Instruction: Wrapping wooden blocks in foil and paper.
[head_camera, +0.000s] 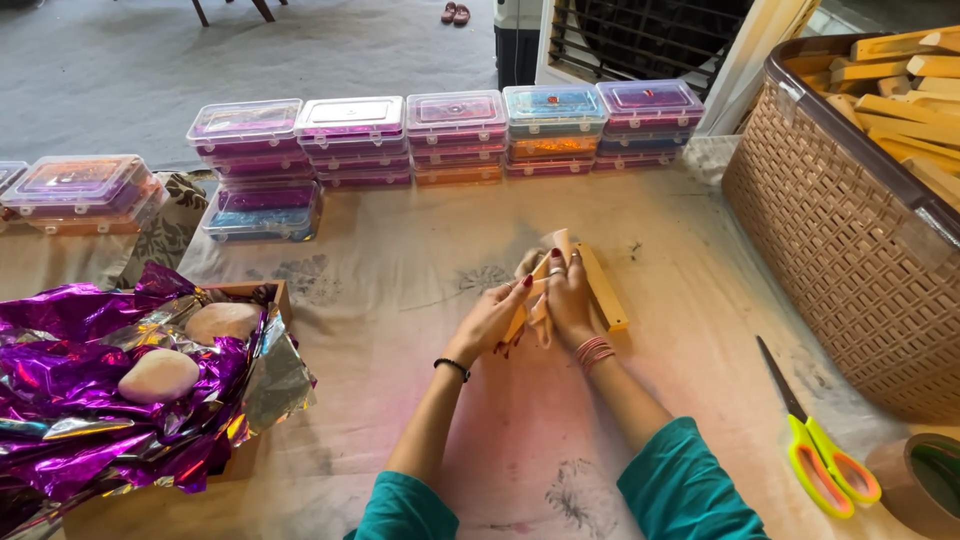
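Both my hands meet at the middle of the cloth-covered table (400, 280). My left hand (492, 320) and my right hand (568, 298) together grip a small flat wooden piece (603, 290) and a strip of tan paper or tape that sticks up between the fingers. The wooden piece pokes out to the right of my right hand, tilted, its lower end near the cloth. My right wrist wears pink bangles, my left a black band. Teal sleeves cover my forearms.
Stacks of clear plastic boxes (455, 130) line the far edge. Purple foil (90, 390) with two pale stones lies left. A woven basket (850, 240) of wooden sticks stands right. Yellow-green scissors (820, 450) and a tape roll (925, 480) lie at the near right.
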